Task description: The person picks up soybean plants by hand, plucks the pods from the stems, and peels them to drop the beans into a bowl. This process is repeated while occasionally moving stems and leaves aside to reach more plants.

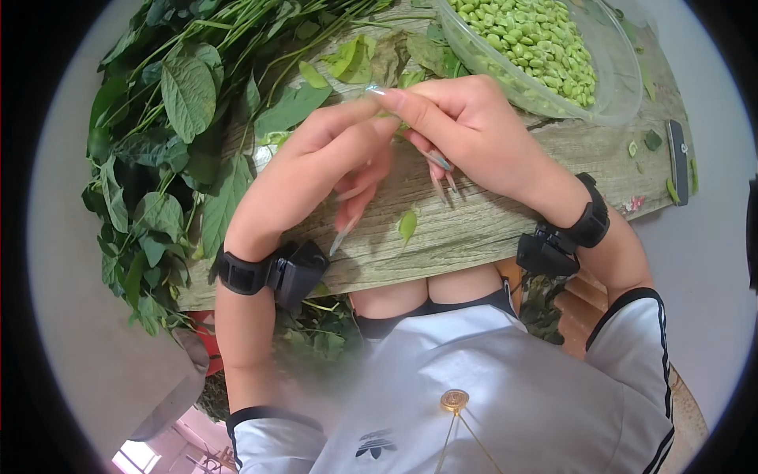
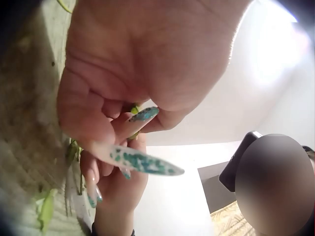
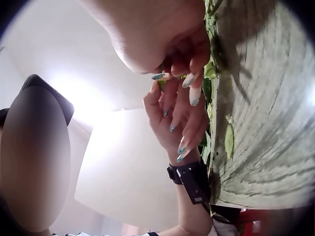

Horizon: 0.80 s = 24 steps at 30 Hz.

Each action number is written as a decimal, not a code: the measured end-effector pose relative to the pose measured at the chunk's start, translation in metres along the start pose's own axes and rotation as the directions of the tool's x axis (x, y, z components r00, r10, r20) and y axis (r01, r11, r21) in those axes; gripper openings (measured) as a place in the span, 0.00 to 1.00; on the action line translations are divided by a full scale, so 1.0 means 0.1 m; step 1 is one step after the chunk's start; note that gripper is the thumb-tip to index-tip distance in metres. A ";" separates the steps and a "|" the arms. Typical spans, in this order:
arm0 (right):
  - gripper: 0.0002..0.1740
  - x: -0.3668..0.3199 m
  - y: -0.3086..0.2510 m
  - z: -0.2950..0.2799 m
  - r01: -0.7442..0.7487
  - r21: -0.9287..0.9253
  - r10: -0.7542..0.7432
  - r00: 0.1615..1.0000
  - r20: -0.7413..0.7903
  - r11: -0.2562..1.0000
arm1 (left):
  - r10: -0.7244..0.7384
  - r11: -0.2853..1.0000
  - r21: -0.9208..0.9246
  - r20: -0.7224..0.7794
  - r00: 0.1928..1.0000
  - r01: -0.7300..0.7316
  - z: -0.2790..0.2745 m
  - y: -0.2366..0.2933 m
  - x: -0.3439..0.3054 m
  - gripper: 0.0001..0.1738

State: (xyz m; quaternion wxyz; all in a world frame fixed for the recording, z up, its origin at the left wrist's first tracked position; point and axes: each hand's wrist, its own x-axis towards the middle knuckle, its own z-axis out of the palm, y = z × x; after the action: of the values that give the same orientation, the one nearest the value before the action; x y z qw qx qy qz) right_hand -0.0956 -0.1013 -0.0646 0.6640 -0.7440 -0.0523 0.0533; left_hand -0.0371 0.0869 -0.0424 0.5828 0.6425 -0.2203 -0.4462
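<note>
My left hand and right hand meet over the wooden board, fingertips together. Between them they pinch a small green bean pod, mostly covered by the fingers; a bit of the green pod also shows in the right wrist view. Long nails with teal glitter tip the fingers. On the board below the hands lies a flattened green pod. Beyond the right hand stands a clear plastic tub holding many shelled green beans.
Leafy bean stalks pile over the left side of the board. Loose leaves and pods lie behind the hands. A dark, phone-like slab rests near the right edge. Both wrists wear black camera straps.
</note>
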 end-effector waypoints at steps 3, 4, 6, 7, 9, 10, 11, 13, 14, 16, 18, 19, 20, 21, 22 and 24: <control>0.21 0.00 0.00 0.01 0.063 -0.068 -0.064 0.998 -0.017 0.996 | -0.020 1.000 0.016 -0.031 0.999 0.020 0.09 0.06 -0.04 0.17; 0.21 0.00 -0.01 0.02 0.079 -0.097 -0.082 0.996 -0.029 0.992 | -0.020 1.000 0.014 -0.035 0.999 0.020 0.08 0.06 -0.05 0.17; 0.20 0.00 0.03 0.02 0.096 -0.133 -0.100 0.995 -0.022 0.986 | -0.096 0.995 0.033 0.038 0.995 0.095 0.05 0.06 -0.04 0.19; 0.20 0.00 0.04 0.02 0.112 -0.170 -0.116 0.993 -0.018 0.979 | -0.094 0.995 0.033 0.038 0.995 0.093 0.05 0.06 -0.03 0.19; 0.19 0.02 0.06 0.00 0.157 -0.226 -0.163 0.987 -0.011 0.961 | -0.099 0.995 -0.012 0.042 0.994 0.099 0.06 0.04 -0.02 0.21; 0.19 0.03 0.07 0.00 0.200 -0.280 -0.209 0.978 0.000 0.939 | -0.100 0.995 -0.013 0.042 0.994 0.100 0.06 0.01 -0.02 0.21; 0.19 0.03 0.08 0.02 0.200 -0.279 -0.208 0.978 0.000 0.939 | -0.092 0.996 -0.014 0.033 0.995 0.093 0.05 -0.01 -0.01 0.21; 0.18 0.03 0.10 0.03 0.244 -0.346 -0.264 0.964 -0.011 0.906 | -0.084 0.996 -0.016 0.025 0.996 0.084 0.04 -0.02 0.00 0.22; 0.18 0.03 0.11 0.03 0.244 -0.347 -0.264 0.965 -0.011 0.906 | -0.109 0.994 -0.025 0.008 0.994 0.109 0.05 -0.01 0.01 0.22; 0.18 0.04 0.11 0.03 0.273 -0.410 -0.314 0.949 -0.034 0.870 | -0.136 0.990 -0.034 -0.010 0.991 0.136 0.05 -0.01 0.02 0.23; 0.18 0.04 0.09 0.03 0.268 -0.408 -0.312 0.949 -0.046 0.873 | -0.167 0.977 -0.140 -0.024 0.986 0.163 0.05 -0.02 0.02 0.24; 0.19 0.04 0.07 0.02 0.261 -0.409 -0.311 0.948 -0.059 0.874 | -0.167 0.977 -0.140 -0.023 0.986 0.162 0.03 -0.02 0.02 0.24; 0.19 0.04 0.05 0.01 0.260 -0.410 -0.311 0.949 -0.060 0.874 | -0.147 0.982 -0.125 -0.016 0.989 0.144 0.00 -0.03 0.02 0.25; 0.19 0.03 0.02 0.00 0.240 -0.398 -0.288 0.956 -0.064 0.885 | -0.127 0.986 -0.110 -0.008 0.992 0.126 -0.01 -0.03 0.02 0.25; 0.18 0.03 0.01 0.00 0.220 -0.385 -0.265 0.962 -0.066 0.896 | -0.128 0.986 -0.110 -0.007 0.992 0.126 0.00 -0.02 0.02 0.25; 0.18 0.02 0.01 0.00 0.237 -0.382 -0.283 0.957 -0.067 0.893 | -0.111 0.985 -0.134 -0.032 0.993 0.106 0.02 0.01 0.01 0.26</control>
State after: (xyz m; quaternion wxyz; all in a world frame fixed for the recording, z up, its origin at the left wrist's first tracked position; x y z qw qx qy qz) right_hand -0.0933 -0.1008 -0.0660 0.5150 -0.8437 -0.1202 -0.0921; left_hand -0.0383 0.0847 -0.0416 0.6030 0.6222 -0.1437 -0.4781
